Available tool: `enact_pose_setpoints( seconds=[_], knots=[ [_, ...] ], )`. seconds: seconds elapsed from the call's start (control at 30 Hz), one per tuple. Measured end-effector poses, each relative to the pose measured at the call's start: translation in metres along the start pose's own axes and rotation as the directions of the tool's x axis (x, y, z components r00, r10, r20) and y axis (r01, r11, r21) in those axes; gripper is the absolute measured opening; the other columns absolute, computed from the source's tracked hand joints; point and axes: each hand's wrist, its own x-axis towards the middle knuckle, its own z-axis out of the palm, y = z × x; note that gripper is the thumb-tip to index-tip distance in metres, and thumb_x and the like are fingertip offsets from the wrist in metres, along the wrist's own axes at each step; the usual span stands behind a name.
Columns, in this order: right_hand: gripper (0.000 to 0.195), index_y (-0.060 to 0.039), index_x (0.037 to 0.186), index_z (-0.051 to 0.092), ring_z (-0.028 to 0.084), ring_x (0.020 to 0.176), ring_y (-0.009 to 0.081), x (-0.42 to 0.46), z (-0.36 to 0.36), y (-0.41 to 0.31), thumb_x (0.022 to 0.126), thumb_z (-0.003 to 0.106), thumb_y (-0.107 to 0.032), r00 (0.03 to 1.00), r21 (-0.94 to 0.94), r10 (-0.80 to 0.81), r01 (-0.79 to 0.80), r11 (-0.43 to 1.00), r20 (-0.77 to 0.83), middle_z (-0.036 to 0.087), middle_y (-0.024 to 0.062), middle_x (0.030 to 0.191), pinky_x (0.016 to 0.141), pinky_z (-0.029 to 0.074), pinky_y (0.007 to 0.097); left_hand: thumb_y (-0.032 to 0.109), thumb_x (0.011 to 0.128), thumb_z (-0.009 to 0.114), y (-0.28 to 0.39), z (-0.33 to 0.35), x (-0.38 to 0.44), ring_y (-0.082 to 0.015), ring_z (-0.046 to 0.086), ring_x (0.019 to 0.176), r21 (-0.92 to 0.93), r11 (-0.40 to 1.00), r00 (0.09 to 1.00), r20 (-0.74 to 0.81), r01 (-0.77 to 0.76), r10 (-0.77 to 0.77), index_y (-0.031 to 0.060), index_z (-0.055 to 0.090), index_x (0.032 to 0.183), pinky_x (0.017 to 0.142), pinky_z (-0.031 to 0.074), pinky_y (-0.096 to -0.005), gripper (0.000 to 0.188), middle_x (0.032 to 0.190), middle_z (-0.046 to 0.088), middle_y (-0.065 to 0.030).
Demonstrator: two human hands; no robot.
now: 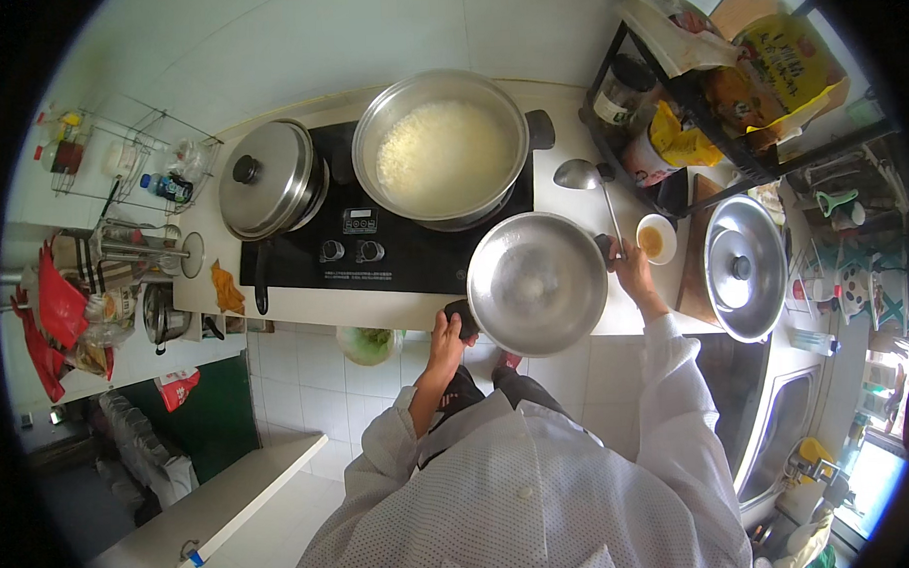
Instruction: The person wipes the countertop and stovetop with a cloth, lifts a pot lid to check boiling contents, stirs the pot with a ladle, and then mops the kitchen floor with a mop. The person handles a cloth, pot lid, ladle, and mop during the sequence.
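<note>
A shallow stainless steel pot (537, 285) with two black handles hangs level over the counter's front edge. My left hand (445, 341) grips its left handle. My right hand (634, 270) is on the handle at the far side. A steel ladle (577, 174) lies with its cup on the counter; its stem runs up to my right fingers, and whether they hold it too I cannot tell. Just right of that hand stands a small white bowl (667, 230) with a yellow-brown mixture. Behind, on the cooktop (304, 278), a large pot (452, 209) contains pale yellow food in steaming, cloudy liquid.
A lidded pan (265, 182) occupies the cooktop's left side, its handle jutting forward. To the right, a domed metal lid (754, 273) lies over a wooden board (694, 275). A black rack (727, 139) holds jars and packets. An orange cloth (227, 290) lies at the counter's left.
</note>
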Motion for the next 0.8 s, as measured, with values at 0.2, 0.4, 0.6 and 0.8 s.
enact_pose_setpoints(
  seconds=[0.2,0.4,0.6,0.8],
  knots=[
    [0.017,0.0002,0.086,0.058,0.064,0.077,0.0278,0.01,-0.003,0.004,0.077,0.046,0.008,0.999,-0.143,0.035,-0.035,0.989,-0.007,0.066,0.016,0.087,0.072,0.051,0.0346,0.027,0.101,0.044,-0.02,0.007,0.014,-0.0198,0.057,0.087,-0.014,0.999,0.994,-0.102,0.045,-0.046,0.0095,0.04,0.115,0.064,0.049,-0.0331,0.023,0.109,0.055,-0.0086],
    [0.029,0.0021,0.11,0.062,0.063,0.097,0.0392,-0.02,-0.009,-0.011,0.083,0.051,0.004,0.868,-0.464,-0.404,0.242,0.852,-0.289,0.061,0.0233,0.114,0.082,0.049,0.0405,0.025,0.101,0.044,-0.014,0.033,0.009,-0.0239,0.056,0.097,-0.091,0.99,0.991,-0.074,0.108,-0.115,0.0101,0.038,0.119,0.066,0.053,-0.037,0.024,0.118,0.052,-0.0109],
    [0.028,-0.0008,0.112,0.063,0.065,0.084,0.036,-0.04,-0.023,-0.102,0.089,0.063,-0.016,0.938,-0.267,0.009,-0.108,0.958,-0.346,0.065,0.0239,0.089,0.074,0.05,0.0403,0.025,0.101,0.044,-0.015,0.027,0.01,-0.0267,0.062,0.084,-0.078,0.994,0.996,-0.032,0.08,-0.083,0.0089,0.037,0.122,0.069,0.056,-0.0381,0.027,0.115,0.053,-0.0141],
    [0.044,-0.0039,0.128,0.052,0.044,0.058,0.0153,-0.031,-0.049,-0.216,0.087,0.064,-0.01,0.982,-0.034,-0.102,0.097,0.995,-0.158,0.055,0.0098,0.071,0.055,0.04,0.0308,0.024,0.1,0.046,-0.005,0.014,0.008,-0.0261,0.063,0.085,-0.019,0.991,0.99,0.062,0.13,-0.128,0.0036,0.041,0.118,0.079,0.057,-0.0405,0.027,0.111,0.056,-0.0138]
  ],
)
